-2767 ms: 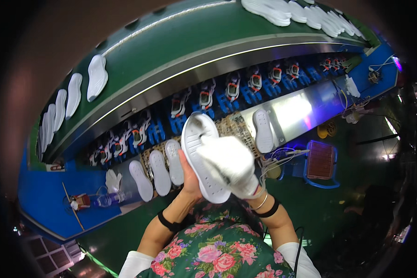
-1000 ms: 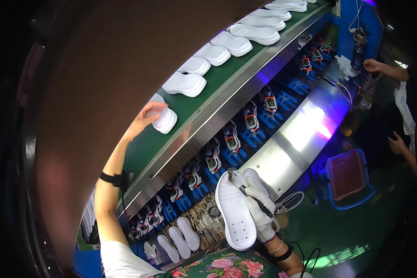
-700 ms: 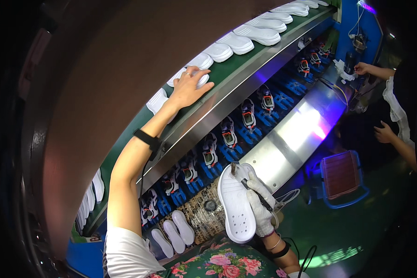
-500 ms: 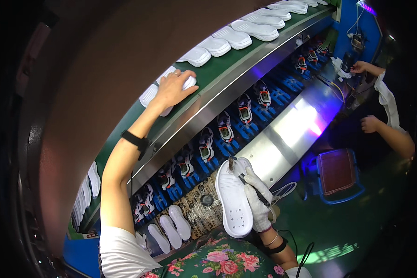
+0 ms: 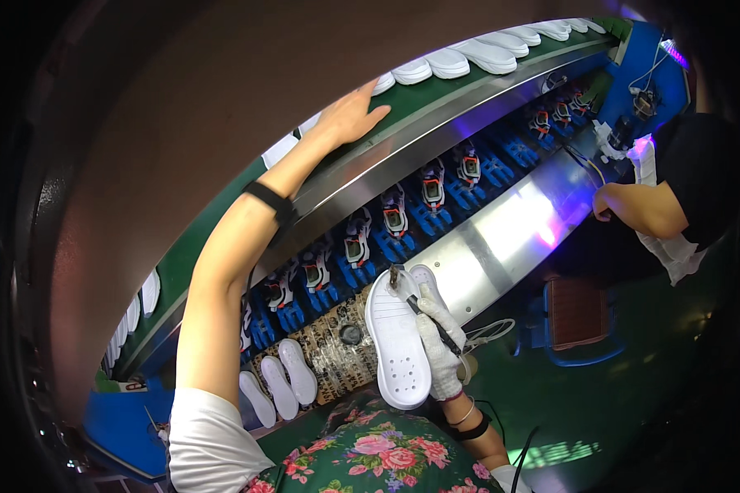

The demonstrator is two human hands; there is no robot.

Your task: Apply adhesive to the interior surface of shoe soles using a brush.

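My right hand (image 5: 441, 345), in a white knitted glove, is closed round a dark-handled brush (image 5: 440, 327). It also holds a white shoe sole (image 5: 397, 329) with small round holes at its near end. A second white sole (image 5: 425, 281) shows partly behind the first. The brush's brown tip lies over the far end of the front sole. My bare left hand (image 5: 352, 119) reaches over the green upper belt (image 5: 423, 100), thumb stretched out. Its fingertips are close to a white sole (image 5: 384, 83) and partly cut off by the dark overhang; contact is unclear.
White soles (image 5: 489, 56) line the upper belt. Below its metal edge (image 5: 386, 160), shoe uppers (image 5: 395, 211) stand on blue racks. Three pale soles (image 5: 279, 389) lie on the taped board (image 5: 333, 345). At right are a metal tabletop (image 5: 452, 283), a stool (image 5: 578, 312) and a co-worker's arm (image 5: 645, 209).
My left hand has moved farther along the upper belt, away from the soles it was over. My right hand keeps hold of the brush and sole. The co-worker's arms have shifted.
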